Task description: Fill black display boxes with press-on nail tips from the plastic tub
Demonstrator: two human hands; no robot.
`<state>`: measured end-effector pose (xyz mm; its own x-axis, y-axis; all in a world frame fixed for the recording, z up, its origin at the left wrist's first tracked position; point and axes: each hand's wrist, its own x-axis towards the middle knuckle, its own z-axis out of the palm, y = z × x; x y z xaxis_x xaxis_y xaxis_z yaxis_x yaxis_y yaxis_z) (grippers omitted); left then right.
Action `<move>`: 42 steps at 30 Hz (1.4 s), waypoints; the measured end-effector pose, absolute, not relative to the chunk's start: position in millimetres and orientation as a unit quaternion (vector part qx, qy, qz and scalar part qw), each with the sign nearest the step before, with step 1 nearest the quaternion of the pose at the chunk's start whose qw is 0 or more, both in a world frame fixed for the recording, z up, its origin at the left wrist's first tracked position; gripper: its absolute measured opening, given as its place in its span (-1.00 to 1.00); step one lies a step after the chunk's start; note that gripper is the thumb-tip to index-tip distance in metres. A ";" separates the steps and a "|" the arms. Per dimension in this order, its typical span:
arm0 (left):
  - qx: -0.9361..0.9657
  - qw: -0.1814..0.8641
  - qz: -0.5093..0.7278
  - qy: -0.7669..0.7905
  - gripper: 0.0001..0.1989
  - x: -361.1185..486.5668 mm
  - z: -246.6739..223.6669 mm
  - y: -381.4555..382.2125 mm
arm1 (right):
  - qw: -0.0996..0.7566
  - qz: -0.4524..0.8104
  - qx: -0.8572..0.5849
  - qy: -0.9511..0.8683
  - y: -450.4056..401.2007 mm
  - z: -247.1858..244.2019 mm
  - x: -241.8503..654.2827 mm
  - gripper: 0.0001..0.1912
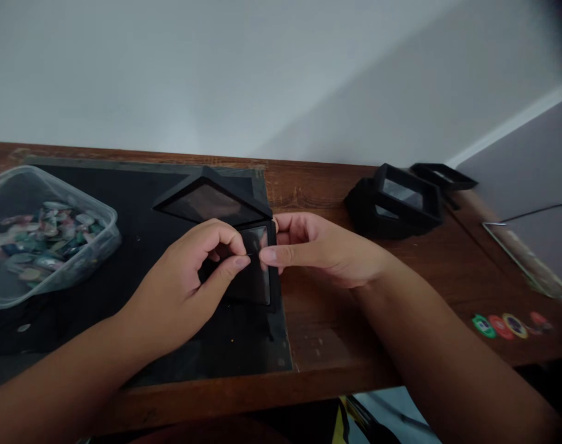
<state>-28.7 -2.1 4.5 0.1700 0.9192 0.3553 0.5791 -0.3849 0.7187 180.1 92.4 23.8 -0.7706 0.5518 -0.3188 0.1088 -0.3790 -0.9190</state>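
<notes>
A black hinged case point(275, 287) with clear film windows stands opened on a dark mat, its upper half point(206, 200) tilted up at the back. My right hand point(308, 246) grips the case's right edge, thumb on the film and fingers behind the rim. Over the lower film, my left hand point(202, 265) is closed in a pinch, thumb against forefinger. A tiny dark sliver shows at those fingertips, too small to name. Part of the lower half is hidden behind my left hand.
A clear plastic tub point(111, 225) of mixed polished stones point(53, 237) sits at left on the dark mat point(192, 357). More black cases point(401, 200) are piled at right. Several colourful round chips point(514, 325) lie near the wooden table's point(327, 333) right front. A wall rises behind.
</notes>
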 end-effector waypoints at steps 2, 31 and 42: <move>0.733 0.212 0.398 0.510 -0.90 -29.6 5.0 -2.5 | 0.147 0.766 -0.322 -0.537 94.3 23.7 181.0 -0.54; 0.507 0.384 0.594 0.492 -0.60 -40.8 10.6 9.3 | -0.002 0.486 -0.476 -0.733 125.5 13.6 203.0 -0.41; 0.526 0.355 0.569 0.522 -0.71 -45.6 3.5 11.2 | 0.001 0.434 -0.495 -0.753 126.2 14.3 205.1 -0.35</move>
